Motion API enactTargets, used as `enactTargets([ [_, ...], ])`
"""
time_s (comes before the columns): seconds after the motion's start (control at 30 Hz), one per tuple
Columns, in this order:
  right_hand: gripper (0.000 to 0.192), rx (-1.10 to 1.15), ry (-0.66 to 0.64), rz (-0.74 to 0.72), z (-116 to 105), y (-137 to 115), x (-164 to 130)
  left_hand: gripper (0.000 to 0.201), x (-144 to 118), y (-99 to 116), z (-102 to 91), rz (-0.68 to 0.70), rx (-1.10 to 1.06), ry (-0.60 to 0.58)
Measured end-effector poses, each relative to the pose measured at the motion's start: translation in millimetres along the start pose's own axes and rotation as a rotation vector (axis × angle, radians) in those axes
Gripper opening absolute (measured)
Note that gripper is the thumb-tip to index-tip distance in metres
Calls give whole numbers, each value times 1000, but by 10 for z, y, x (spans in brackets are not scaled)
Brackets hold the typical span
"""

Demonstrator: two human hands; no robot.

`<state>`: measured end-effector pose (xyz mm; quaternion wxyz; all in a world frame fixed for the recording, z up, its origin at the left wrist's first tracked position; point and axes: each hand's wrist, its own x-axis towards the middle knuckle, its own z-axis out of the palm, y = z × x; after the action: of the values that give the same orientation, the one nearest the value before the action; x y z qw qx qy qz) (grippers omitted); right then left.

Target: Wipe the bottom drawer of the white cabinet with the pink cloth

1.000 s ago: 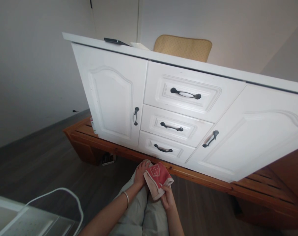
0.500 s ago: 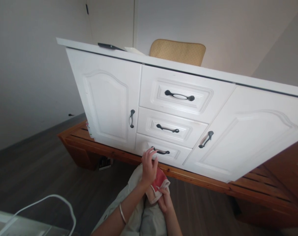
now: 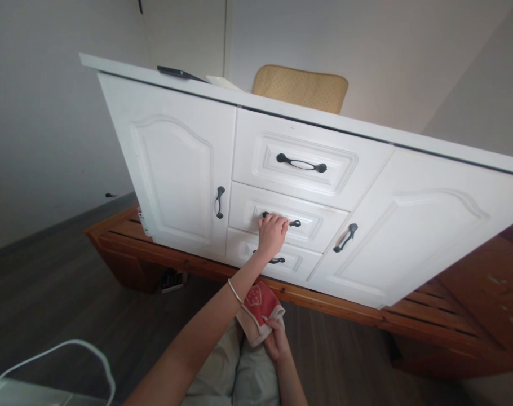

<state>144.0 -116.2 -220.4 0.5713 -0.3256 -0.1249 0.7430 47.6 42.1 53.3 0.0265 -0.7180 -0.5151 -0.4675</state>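
The left hand [image 3: 272, 234] is curled around the dark handle [image 3: 293, 223] of the middle drawer [image 3: 319, 220] on the white cabinet [image 3: 176, 169]. Lower down, near the knees, the right hand [image 3: 274, 343] grips a folded red cloth [image 3: 257, 307], fingers pinched on its edge.

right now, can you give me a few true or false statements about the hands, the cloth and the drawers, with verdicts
1. The left hand is on the middle drawer handle. True.
2. The right hand holds a red patterned cloth. True.
3. The top drawer is pulled open. False: all three drawers sit closed.
4. The left wrist is bare. False: it wears a thin bracelet.
5. The white cabinet stands on a wooden slatted frame. True.
6. The cloth is draped over the bottom drawer handle. False: it is held lower, over the lap.
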Motion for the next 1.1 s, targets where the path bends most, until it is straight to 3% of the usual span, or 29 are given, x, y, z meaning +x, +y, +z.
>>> enactTargets([
  [0.2,57,-9,-19,5,55,-29,-38,19,-20,-67,-34,48,-66,-46],
  [0.37,61,16,-5,11,91,-47,-53,21,-69,-109,4,124,-210,35],
  [0.47,58,10,-3,29,91,-53,-52,25,-230,-143,9,186,-334,146],
  [0.57,58,-11,-11,27,87,-53,-45,27,-512,-215,36,104,-383,181],
  [0.77,58,-38,-3,-2,94,-52,-44,19,-1038,-513,347,-150,-174,-340],
  [0.93,60,-59,29,-2,107,-59,-66,24,-1202,-713,564,-145,-119,-448],
  [1.1,59,-37,34,0,138,-90,-82,25,-1280,-686,496,-122,-113,-498],
])
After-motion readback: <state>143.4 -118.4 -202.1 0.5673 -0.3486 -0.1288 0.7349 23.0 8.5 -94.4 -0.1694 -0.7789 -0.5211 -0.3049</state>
